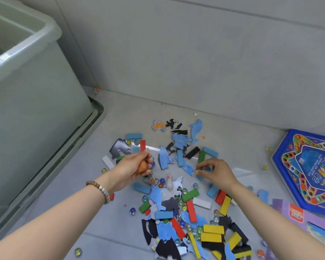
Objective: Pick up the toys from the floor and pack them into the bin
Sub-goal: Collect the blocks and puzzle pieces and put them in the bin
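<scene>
Our left hand (133, 166) curls its fingers round an orange egg (142, 167) and a red block (142, 145), likely to save trips, while thumb and forefinger of our right hand (217, 170) pinch a green block (202, 158) among the toys (191, 211) on the floor (120, 109) (the bin (36, 119) stands at the floor's left edge).

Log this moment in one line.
left hand: holds orange ball, red block | right hand: pinches green block | bin: left | pile: on floor

Left hand (133, 166) grips an orange toy (142, 167) while right hand (214, 171) pinches a green block (201, 159).
</scene>
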The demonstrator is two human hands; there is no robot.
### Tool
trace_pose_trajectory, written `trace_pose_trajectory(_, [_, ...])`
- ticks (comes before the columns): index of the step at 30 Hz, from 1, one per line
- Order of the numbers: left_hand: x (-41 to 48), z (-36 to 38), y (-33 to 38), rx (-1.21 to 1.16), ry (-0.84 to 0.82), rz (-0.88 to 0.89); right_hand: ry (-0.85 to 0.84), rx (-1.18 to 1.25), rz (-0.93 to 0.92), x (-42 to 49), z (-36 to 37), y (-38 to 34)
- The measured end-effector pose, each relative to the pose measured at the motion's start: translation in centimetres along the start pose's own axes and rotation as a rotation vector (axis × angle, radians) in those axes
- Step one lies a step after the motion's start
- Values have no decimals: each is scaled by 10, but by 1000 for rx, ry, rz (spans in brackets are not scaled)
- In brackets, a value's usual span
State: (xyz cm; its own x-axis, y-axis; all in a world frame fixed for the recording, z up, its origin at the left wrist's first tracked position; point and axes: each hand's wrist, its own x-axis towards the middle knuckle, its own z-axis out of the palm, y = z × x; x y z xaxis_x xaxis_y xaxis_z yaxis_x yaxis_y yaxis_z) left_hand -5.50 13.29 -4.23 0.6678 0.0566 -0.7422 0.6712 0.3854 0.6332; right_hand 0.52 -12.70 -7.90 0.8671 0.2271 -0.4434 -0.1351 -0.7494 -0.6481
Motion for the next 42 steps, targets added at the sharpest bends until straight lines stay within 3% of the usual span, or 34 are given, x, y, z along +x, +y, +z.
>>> trace_pose_trajectory(6, [-26,-16,-11,69,103,59,82,-74,-7,-4,10,-1])
trace_pose_trajectory(9, [-34,-21,-17,92,138,73,112,295,52,-13,12,-22])
trace_pose_trajectory(13, [-37,-30,-26,102,171,92,-213,796,162,-18,23,-64])
trace_pose_trajectory(15, [-35,-35,-28,102,179,91,-338,886,178,-14,33,-76])
trace_pose_trajectory(19, [-26,-47,-32,50,163,87,-262,586,174,0,55,-84])
trace_pose_trajectory(22, [-21,-55,-35,40,154,80,-129,548,173,8,67,-85])
trace_pose_trajectory(32, [-14,-67,-32,29,142,97,-6,123,80,18,108,-94])
trace_pose_trajectory(42, [-10,-68,-35,15,146,93,-58,166,2,16,120,-94])
